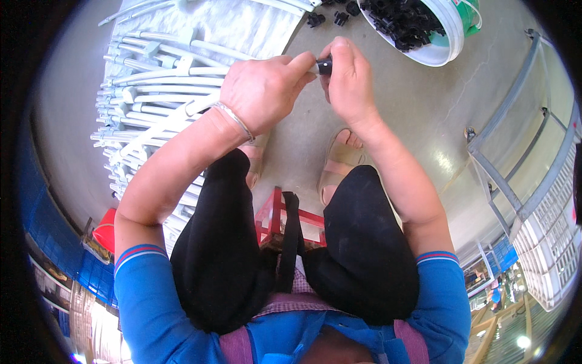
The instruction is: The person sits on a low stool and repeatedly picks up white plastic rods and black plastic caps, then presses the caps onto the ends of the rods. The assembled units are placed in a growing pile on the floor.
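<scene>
In the head view my left hand (263,91), with a bangle at the wrist, is closed around a white tube (200,103) that runs back over the pile at the left. At the tube's end, between my two hands, sits a black plastic fitting (324,66). My right hand (350,79) grips this fitting with thumb and fingers. Many white tubes with grey-white plastic joints (157,87) lie stacked beside my left arm. My fingers hide part of the fitting.
A white bucket (454,41) of black plastic fittings lies tipped at the upper right, with loose fittings (341,18) on the floor beside it. A metal frame cart (495,175) and white plastic crates (545,255) stand at the right. A red stool (271,211) is beneath me.
</scene>
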{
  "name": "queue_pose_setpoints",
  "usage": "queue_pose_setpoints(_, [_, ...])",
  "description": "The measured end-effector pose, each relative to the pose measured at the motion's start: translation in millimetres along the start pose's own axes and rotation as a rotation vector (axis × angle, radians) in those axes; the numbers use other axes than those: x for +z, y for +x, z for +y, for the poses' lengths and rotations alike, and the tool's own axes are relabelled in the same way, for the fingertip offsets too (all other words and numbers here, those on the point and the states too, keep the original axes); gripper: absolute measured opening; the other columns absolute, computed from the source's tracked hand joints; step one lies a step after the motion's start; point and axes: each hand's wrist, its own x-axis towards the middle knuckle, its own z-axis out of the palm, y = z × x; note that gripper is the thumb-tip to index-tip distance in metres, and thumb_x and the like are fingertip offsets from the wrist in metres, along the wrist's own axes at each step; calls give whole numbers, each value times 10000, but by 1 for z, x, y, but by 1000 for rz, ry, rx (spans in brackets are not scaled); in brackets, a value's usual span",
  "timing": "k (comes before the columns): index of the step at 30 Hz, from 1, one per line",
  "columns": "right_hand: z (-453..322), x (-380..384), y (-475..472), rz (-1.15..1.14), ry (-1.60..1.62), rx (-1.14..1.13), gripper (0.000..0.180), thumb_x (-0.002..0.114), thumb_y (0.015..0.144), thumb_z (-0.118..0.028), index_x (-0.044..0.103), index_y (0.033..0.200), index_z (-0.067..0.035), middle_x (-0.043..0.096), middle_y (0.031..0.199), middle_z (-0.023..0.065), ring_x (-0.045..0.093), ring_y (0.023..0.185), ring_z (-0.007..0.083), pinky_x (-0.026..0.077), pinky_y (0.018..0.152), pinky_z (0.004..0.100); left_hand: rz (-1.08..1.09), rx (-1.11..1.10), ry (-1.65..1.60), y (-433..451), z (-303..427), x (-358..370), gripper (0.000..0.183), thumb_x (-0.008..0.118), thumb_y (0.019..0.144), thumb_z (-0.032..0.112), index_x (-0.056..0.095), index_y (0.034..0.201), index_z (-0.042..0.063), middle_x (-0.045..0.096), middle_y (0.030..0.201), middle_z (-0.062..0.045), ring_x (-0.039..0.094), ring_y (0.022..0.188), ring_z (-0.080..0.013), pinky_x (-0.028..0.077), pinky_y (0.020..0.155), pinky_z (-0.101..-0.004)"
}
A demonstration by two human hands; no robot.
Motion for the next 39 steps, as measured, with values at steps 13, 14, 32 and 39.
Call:
queue_pose_setpoints(13, [7, 0, -5, 4, -103, -244, 344, 345, 1027, -222, 511, 810, -12, 525, 678, 105, 510, 623, 202, 441, 607, 346, -102, -6, -156, 2, -8, -3, 206, 546, 967, 254, 612, 1109, 120, 630, 646, -103, 642, 581, -256, 493, 524, -359])
queue_pose_setpoints(14, [7, 0, -4, 12, -113, -263, 346, 346, 1026, -224, 512, 808, -11, 524, 677, 103, 510, 618, 201, 442, 605, 346, -68, 34, -156, 1, -10, -1, 215, 543, 974, 252, 596, 1122, 105, 617, 619, -87, 636, 542, -225, 481, 486, -341])
queue_pose_setpoints(32, [17, 11, -8, 45, -97, -232, 355, 316, 1048, -257, 487, 832, -33, 503, 722, 57, 486, 639, 142, 427, 587, 298, 74, 100, -51, -8, -14, 11, 168, 582, 941, 260, 568, 1038, 123, 609, 660, -53, 607, 526, -215, 461, 459, -326])
queue_pose_setpoints(39, [24, 12, -25, -133, -35, 62, 333, 407, 1049, -322, 526, 949, -28, 504, 722, 17, 502, 650, 105, 423, 575, 278, -130, 158, 37, -15, -48, 11, 191, 648, 874, 227, 586, 1035, 146, 629, 773, -42, 638, 618, -224, 493, 513, -338])
